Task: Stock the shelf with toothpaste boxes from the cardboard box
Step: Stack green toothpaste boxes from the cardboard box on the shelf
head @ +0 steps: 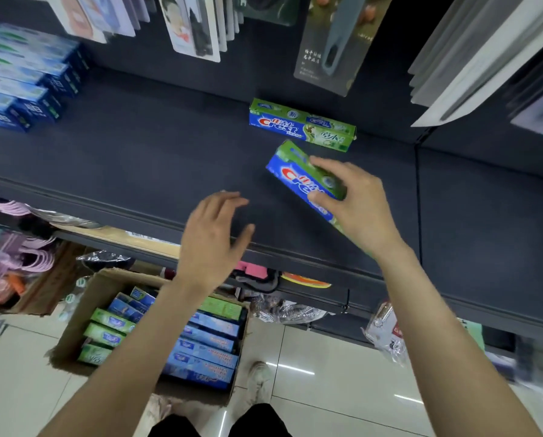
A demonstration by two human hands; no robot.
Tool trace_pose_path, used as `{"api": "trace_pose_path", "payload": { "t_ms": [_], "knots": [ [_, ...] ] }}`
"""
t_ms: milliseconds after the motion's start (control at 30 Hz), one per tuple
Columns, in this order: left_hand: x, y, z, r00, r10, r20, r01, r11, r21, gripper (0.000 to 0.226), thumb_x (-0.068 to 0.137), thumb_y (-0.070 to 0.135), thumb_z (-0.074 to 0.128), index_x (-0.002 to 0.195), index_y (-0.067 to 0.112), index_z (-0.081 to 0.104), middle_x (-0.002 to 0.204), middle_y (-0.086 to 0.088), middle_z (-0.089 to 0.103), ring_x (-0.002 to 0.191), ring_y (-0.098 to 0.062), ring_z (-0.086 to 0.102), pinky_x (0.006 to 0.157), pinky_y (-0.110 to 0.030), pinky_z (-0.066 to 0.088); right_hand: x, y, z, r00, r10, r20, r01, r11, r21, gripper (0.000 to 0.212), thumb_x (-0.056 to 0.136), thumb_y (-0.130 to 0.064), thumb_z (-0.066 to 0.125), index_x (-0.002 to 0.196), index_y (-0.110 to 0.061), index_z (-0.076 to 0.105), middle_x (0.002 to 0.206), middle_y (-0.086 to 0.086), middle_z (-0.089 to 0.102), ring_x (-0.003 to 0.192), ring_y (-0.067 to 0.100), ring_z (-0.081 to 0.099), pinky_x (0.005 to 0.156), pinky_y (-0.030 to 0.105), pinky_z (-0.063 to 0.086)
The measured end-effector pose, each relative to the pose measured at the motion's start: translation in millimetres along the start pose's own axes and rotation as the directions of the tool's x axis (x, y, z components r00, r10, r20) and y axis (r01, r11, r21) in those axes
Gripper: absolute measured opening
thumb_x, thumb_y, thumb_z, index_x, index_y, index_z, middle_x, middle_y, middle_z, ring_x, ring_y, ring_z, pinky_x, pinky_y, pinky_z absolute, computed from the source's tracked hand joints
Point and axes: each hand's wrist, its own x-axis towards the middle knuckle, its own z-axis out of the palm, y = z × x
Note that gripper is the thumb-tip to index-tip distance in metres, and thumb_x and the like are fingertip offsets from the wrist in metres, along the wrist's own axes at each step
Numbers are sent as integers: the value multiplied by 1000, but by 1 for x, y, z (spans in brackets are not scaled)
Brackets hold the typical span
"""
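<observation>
A green and blue Crest toothpaste box (301, 125) lies on the dark shelf (144, 152), near its back wall. My right hand (355, 200) grips a second Crest box (295, 175), tilted, just above the shelf in front of the first one. My left hand (215, 238) hovers over the shelf's front edge, fingers spread, holding nothing. On the floor below stands the open cardboard box (84, 313), with several blue and green toothpaste boxes (207, 348) inside.
Blue toothpaste boxes (21, 80) are stacked at the shelf's far left. Carded goods (327, 45) hang above the shelf's back. Pink hangers (17, 257) and wrapped items (286, 310) sit on the lower level. My shoe (259, 380) is on the tiled floor beside the cardboard box.
</observation>
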Motion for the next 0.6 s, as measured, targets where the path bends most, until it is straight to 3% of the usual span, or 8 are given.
{"api": "trace_pose_path", "payload": {
  "t_ms": [33, 100, 233, 367, 467, 600],
  "knots": [
    [1, -12, 3, 1000, -19, 18, 18, 997, 76, 41, 88, 35, 52, 119, 9, 60, 125, -7, 59, 118, -28, 52, 99, -39, 41, 13, -1, 4, 997, -71, 32, 75, 981, -178, 48, 83, -21, 71, 128, -30, 57, 120, -3, 62, 109, 17, 57, 91, 36, 46],
    [3, -22, 6, 991, -103, 88, 88, 982, 168, 44, 88, 36, 60, 123, 9, 59, 129, -6, 58, 120, -29, 52, 94, -44, 43, 45, -1, 18, 988, -130, 86, 153, 914, -375, 47, 85, -20, 68, 129, -27, 54, 126, -2, 60, 119, 21, 50, 92, 36, 42],
    [3, -25, 8, 983, -114, 145, 81, 972, 219, 52, 88, 46, 58, 130, 16, 56, 136, 3, 53, 124, -23, 48, 97, -40, 39, 101, 8, 54, 971, -209, 119, 241, 822, -517, 47, 89, -15, 62, 134, -25, 52, 127, 2, 61, 119, 26, 45, 92, 36, 41],
    [3, -30, 5, 988, -78, 132, 50, 977, 206, 52, 88, 48, 56, 132, 19, 55, 137, 6, 52, 125, -19, 46, 98, -37, 38, 124, 7, 83, 970, -242, 33, 222, 821, -525, 44, 91, -2, 54, 132, -18, 55, 136, 3, 54, 125, 28, 43, 97, 41, 45],
    [2, -37, 3, 993, -24, 113, 8, 991, 133, 48, 88, 45, 51, 125, 18, 60, 130, 4, 58, 119, -21, 53, 95, -38, 41, 104, -4, 95, 947, -299, -121, 206, 848, -489, 34, 87, -3, 57, 120, -10, 64, 128, 9, 59, 118, 33, 50, 94, 43, 47],
    [-25, -52, -8, 984, 83, -157, -95, 993, -76, 27, 90, 25, 50, 106, 11, 66, 94, 0, 68, 83, -22, 61, 75, -34, 47, 11, -28, 105, 878, -359, -316, 256, 911, -323, 23, 90, -15, 53, 107, -12, 69, 100, 4, 70, 92, 25, 61, 81, 36, 50]
  ]
}}
